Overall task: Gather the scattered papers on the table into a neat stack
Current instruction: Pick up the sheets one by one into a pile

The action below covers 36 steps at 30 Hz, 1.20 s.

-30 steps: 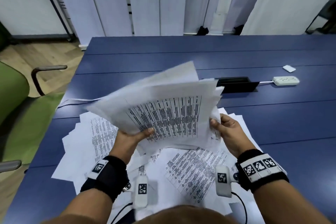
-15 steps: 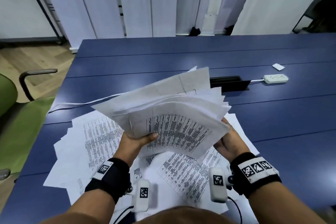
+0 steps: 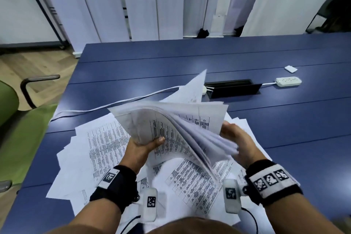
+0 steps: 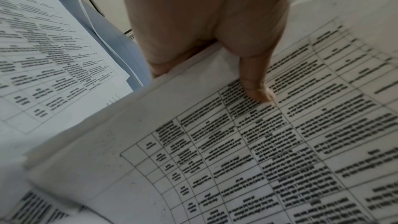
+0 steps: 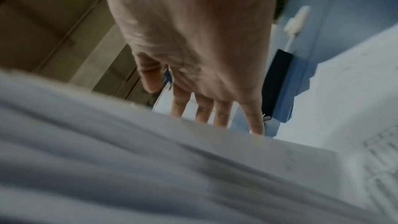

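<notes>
Head view: left hand pinches a fanned bundle of papers, thumb on top, lifted above the blue table. Right hand supports its right edge, fingers straight. Roughly half done by my reckoning: many loose sheets lie scattered underneath, near left; bundle unsquared.

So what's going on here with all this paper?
A person is gathering printed white sheets off a dark blue table. The left hand grips a fanned bundle of printed pages held above the table, thumb on top. The right hand is at the bundle's other edge with straight fingers; whether it grips is unclear. Many loose printed sheets lie spread underneath, so the stack is not yet finished. A white power strip sits further back.
</notes>
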Each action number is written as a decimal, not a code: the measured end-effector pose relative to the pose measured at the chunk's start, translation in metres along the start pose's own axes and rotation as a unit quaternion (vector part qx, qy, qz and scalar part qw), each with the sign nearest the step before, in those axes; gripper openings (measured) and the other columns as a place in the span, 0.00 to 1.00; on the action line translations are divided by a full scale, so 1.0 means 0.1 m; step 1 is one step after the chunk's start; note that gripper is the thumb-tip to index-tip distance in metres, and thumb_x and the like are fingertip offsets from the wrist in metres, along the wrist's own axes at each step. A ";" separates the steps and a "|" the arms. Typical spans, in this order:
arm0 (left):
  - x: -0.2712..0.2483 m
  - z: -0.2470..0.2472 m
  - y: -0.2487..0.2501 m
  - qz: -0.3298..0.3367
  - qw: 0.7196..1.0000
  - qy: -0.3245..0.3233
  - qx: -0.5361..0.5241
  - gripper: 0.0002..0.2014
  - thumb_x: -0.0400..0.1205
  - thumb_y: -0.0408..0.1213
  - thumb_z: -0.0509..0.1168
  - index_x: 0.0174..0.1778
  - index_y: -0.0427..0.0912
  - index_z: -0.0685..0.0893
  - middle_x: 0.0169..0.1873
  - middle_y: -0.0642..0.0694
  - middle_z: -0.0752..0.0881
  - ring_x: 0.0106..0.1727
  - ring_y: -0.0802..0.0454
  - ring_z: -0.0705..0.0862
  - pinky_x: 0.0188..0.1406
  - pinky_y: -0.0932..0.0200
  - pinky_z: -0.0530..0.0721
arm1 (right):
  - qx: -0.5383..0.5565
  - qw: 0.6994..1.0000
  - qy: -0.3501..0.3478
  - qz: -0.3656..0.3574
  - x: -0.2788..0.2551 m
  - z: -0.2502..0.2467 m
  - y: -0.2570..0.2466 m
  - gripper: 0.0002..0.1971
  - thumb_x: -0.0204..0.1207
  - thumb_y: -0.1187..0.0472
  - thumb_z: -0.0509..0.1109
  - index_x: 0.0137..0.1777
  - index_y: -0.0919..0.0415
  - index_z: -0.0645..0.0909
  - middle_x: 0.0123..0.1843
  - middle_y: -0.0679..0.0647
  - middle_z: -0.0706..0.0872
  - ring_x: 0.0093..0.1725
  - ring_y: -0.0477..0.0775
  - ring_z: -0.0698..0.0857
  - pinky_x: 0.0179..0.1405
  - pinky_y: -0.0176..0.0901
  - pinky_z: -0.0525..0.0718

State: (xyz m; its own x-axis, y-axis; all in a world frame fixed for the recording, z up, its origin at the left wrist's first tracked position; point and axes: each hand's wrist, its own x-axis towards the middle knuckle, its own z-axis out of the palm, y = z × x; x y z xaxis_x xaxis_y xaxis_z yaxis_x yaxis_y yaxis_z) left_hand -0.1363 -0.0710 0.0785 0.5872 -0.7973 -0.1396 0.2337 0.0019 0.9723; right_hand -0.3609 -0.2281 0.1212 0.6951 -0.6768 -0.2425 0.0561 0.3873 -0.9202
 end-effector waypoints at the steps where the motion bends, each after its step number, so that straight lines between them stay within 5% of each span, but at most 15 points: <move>1: 0.00 0.00 0.01 0.001 1.000 0.001 0.000 0.12 0.70 0.25 0.77 0.48 0.40 0.90 0.48 0.43 0.93 0.52 0.50 0.91 0.56 0.54 0.86 | 0.047 0.998 -0.027 -0.008 -0.02 -0.07 -0.05 0.37 0.65 0.32 0.73 0.70 0.55 0.81 0.70 0.59 0.83 0.71 0.60 0.79 0.77 0.61 0.70; 4: 0.04 0.02 0.03 0.010 1.000 -0.004 -0.003 0.12 0.71 0.26 0.77 0.50 0.39 0.91 0.50 0.42 0.92 0.55 0.47 0.90 0.60 0.52 0.84 | 0.027 0.993 -0.097 -0.058 -0.05 -0.11 -0.19 0.60 0.45 0.27 0.79 0.78 0.53 0.69 0.76 0.54 0.77 0.73 0.55 0.77 0.67 0.58 0.77; 6: 0.05 0.06 0.06 0.020 1.000 -0.014 0.007 0.14 0.72 0.28 0.77 0.53 0.38 0.90 0.52 0.42 0.92 0.57 0.47 0.90 0.63 0.51 0.82 | -0.048 0.988 -0.132 -0.063 -0.05 -0.09 -0.19 0.60 0.41 0.41 0.86 0.79 0.51 0.68 0.75 0.54 0.78 0.73 0.53 0.77 0.67 0.57 0.78; 8: 0.08 0.07 0.07 0.016 0.999 -0.024 0.015 0.15 0.71 0.29 0.78 0.53 0.37 0.89 0.52 0.42 0.92 0.57 0.47 0.90 0.64 0.50 0.81 | -0.139 0.979 -0.141 -0.046 -0.05 -0.05 -0.12 0.63 0.41 0.43 0.89 0.79 0.58 0.65 0.73 0.61 0.79 0.73 0.61 0.77 0.70 0.61 0.76; 10: 0.11 0.04 0.06 -0.004 0.999 -0.028 0.023 0.21 0.67 0.33 0.82 0.54 0.33 0.87 0.52 0.39 0.91 0.56 0.44 0.90 0.65 0.47 0.82 | -0.205 0.973 -0.095 -0.043 -0.03 -0.04 -0.04 0.60 0.41 0.50 0.91 0.76 0.59 0.67 0.67 0.57 0.84 0.69 0.57 0.81 0.69 0.54 0.80; 13: 0.12 0.00 0.02 -0.035 0.997 -0.060 0.041 0.30 0.61 0.31 0.85 0.59 0.30 0.85 0.54 0.37 0.91 0.57 0.42 0.89 0.64 0.43 0.84 | -0.224 0.973 0.013 -0.061 0.06 -0.07 0.08 0.55 0.45 0.65 0.91 0.73 0.56 0.67 0.64 0.51 0.85 0.66 0.48 0.83 0.56 0.30 0.83; 15: 0.08 -0.01 0.03 -0.032 0.995 -0.078 0.043 0.30 0.59 0.21 0.82 0.59 0.28 0.85 0.52 0.38 0.92 0.54 0.46 0.90 0.57 0.49 0.88 | -0.196 0.980 0.029 -0.036 0.13 -0.13 0.15 0.57 0.42 0.62 0.92 0.75 0.61 0.68 0.65 0.57 0.85 0.66 0.54 0.83 0.57 0.36 0.86; 17: 0.05 -0.03 0.05 -0.024 0.995 -0.088 0.048 0.31 0.57 0.23 0.81 0.58 0.32 0.86 0.50 0.43 0.92 0.52 0.52 0.90 0.48 0.61 0.88 | -0.183 0.983 0.013 -0.005 0.16 -0.15 0.14 0.51 0.46 0.63 0.91 0.72 0.67 0.73 0.62 0.59 0.88 0.63 0.57 0.86 0.60 0.47 0.86; 21: 0.02 -0.04 0.04 -0.012 0.994 -0.075 0.076 0.30 0.55 0.29 0.84 0.54 0.37 0.87 0.50 0.46 0.93 0.52 0.54 0.90 0.48 0.65 0.86 | -0.199 0.979 -0.035 0.021 0.13 0.01 0.03 0.27 0.58 0.73 0.83 0.60 0.63 0.84 0.51 0.50 0.93 0.56 0.48 0.90 0.56 0.38 0.87; 25: 0.03 0.01 0.04 -0.016 0.997 -0.056 0.048 0.28 0.60 0.22 0.83 0.56 0.32 0.86 0.50 0.41 0.92 0.52 0.48 0.91 0.52 0.56 0.88 | -0.172 0.985 -0.007 -0.002 0.18 0.10 0.04 0.30 0.54 0.71 0.84 0.59 0.65 0.82 0.53 0.58 0.92 0.55 0.54 0.90 0.55 0.45 0.87; 28: 0.00 0.01 -0.07 -0.036 0.994 -0.020 0.102 0.11 0.70 0.27 0.79 0.44 0.36 0.86 0.35 0.52 0.93 0.38 0.60 0.91 0.46 0.64 0.87 | -0.181 0.982 0.046 -0.009 0.23 0.09 0.10 0.19 0.61 0.65 0.83 0.47 0.75 0.81 0.40 0.68 0.90 0.40 0.58 0.91 0.43 0.51 0.89; 30: -0.04 0.07 -0.15 -0.042 0.993 0.001 0.113 0.08 0.76 0.26 0.73 0.42 0.44 0.86 0.33 0.60 0.91 0.38 0.66 0.89 0.44 0.67 0.85 | -0.207 0.976 0.070 -0.006 0.28 0.09 0.16 0.27 0.62 0.55 0.85 0.40 0.80 0.78 0.35 0.74 0.85 0.32 0.70 0.85 0.40 0.63 0.87; 32: 0.01 0.05 -0.18 -0.045 0.993 0.054 0.097 0.10 0.79 0.22 0.69 0.41 0.43 0.86 0.32 0.57 0.91 0.38 0.62 0.88 0.42 0.66 0.83 | -0.212 0.974 0.067 -0.027 0.35 0.19 0.16 0.25 0.64 0.53 0.83 0.47 0.75 0.81 0.43 0.70 0.89 0.39 0.72 0.87 0.48 0.67 0.87; 34: 0.10 -0.11 -0.12 -0.055 0.989 0.108 0.083 0.09 0.80 0.21 0.67 0.39 0.39 0.85 0.32 0.49 0.88 0.37 0.52 0.85 0.39 0.61 0.83 | -0.162 0.983 0.068 -0.059 0.43 0.30 0.13 0.16 0.70 0.61 0.78 0.56 0.62 0.83 0.47 0.57 0.91 0.45 0.59 0.89 0.49 0.52 0.88; 36: 0.16 -0.39 -0.01 -0.067 0.979 0.169 0.094 0.06 0.81 0.25 0.68 0.40 0.38 0.83 0.30 0.46 0.83 0.35 0.49 0.80 0.30 0.64 0.80 | -0.137 0.985 0.086 -0.064 0.54 0.36 0.10 0.15 0.73 0.59 0.74 0.59 0.55 0.81 0.48 0.55 0.89 0.44 0.53 0.86 0.45 0.48 0.85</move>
State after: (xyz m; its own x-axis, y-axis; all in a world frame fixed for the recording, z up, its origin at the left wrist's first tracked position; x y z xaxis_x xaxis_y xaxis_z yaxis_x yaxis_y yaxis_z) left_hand -0.0971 -0.0600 0.0677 0.7918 -0.5369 -0.2911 0.1977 -0.2258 0.9539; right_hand -0.2972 -0.2379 0.1097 0.5611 -0.8147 -0.1466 -0.0770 0.1250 -0.9892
